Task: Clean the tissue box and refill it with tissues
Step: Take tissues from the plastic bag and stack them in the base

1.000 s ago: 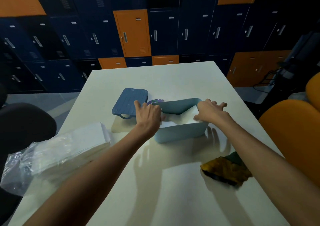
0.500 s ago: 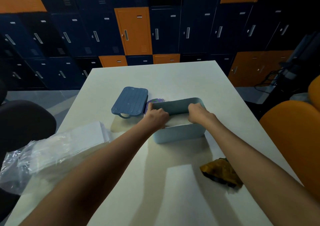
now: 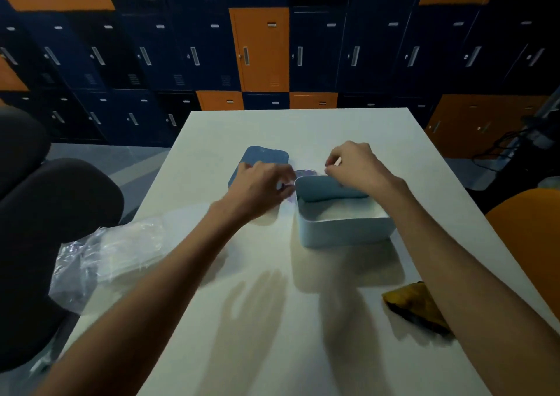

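The tissue box (image 3: 345, 232) sits open mid-tabletop (image 3: 272, 350), a little toward the right edge. White tissues (image 3: 342, 211) lie flat inside, so we judge the refill is in and the closing not yet done. Our right grip (image 3: 355, 165) hovers over the box's far rim, fingers curled and pinching what looks like a small white scrap (image 3: 338, 161), probably lifted clear of the stack. Our left grip (image 3: 263, 187) sits just beside the box's far left corner, fingers curled toward a small purple thing (image 3: 304, 173); blur keeps us from telling whether it holds anything. The dark blue lid (image 3: 266, 154) lies beyond it toward the far edge, within reach for refitting. The plastic tissue packet (image 3: 121, 250) rests by the left edge and the yellow cloth (image 3: 415, 307) near the right edge, both clear of the work.
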The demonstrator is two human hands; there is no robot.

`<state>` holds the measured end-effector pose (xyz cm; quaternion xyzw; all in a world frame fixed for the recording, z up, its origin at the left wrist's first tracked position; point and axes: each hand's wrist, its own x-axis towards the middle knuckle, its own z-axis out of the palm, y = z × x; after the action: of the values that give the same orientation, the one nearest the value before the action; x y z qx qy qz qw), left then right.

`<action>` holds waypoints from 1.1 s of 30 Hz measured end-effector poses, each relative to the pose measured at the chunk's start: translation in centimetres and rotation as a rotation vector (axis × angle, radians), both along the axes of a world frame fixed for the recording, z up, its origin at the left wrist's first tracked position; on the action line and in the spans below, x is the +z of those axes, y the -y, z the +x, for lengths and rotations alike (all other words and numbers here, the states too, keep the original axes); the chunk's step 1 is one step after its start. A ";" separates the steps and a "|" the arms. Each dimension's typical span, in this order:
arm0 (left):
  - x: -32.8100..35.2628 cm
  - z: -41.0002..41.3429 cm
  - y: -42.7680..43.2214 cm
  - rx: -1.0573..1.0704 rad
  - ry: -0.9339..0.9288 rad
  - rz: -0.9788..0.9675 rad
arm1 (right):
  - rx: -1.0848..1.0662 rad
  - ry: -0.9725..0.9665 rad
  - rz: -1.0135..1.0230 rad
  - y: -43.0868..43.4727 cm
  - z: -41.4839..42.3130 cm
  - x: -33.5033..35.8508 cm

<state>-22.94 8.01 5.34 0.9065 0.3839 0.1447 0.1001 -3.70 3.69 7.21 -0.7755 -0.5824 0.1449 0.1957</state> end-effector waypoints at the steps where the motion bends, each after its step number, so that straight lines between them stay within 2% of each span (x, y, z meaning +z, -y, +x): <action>1: 0.1 -1.7 -0.5 0.038 0.042 -0.020 | 0.040 -0.031 0.031 0.0 -1.3 0.6; 4: 0.1 -7.7 -2.2 0.171 0.114 -0.066 | 0.146 -0.110 0.084 -0.6 -6.1 1.6; 7: -0.7 -13.0 -2.9 0.282 0.107 -0.115 | 0.206 -0.173 0.055 -1.3 -10.1 0.7; 12: -3.5 -18.9 -2.2 0.369 -0.146 -0.217 | 0.255 -0.184 -0.079 -2.3 -16.1 -2.6; 17: -6.3 -21.9 -1.0 0.365 -0.261 -0.284 | 0.195 -0.232 -0.228 -3.0 -20.4 -6.7; 21: -7.7 -22.4 -1.2 0.340 -0.255 -0.249 | 0.089 -0.247 -0.283 -2.9 -21.8 -8.0; 26: -8.6 -22.5 -1.6 0.308 -0.230 -0.213 | -0.018 -0.320 -0.207 -2.8 -22.8 -8.1; 30: -9.1 -22.4 -1.8 0.290 -0.199 -0.199 | -0.029 -0.208 -0.064 -2.6 -23.7 -8.0; 33: -9.5 -22.4 -1.8 0.282 -0.194 -0.181 | -0.031 -0.184 -0.045 -2.5 -24.4 -8.1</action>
<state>-45.33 9.82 -4.15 0.8406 0.5266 0.0338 0.1224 -28.10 6.24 -0.92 -0.7722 -0.5464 0.2255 0.2330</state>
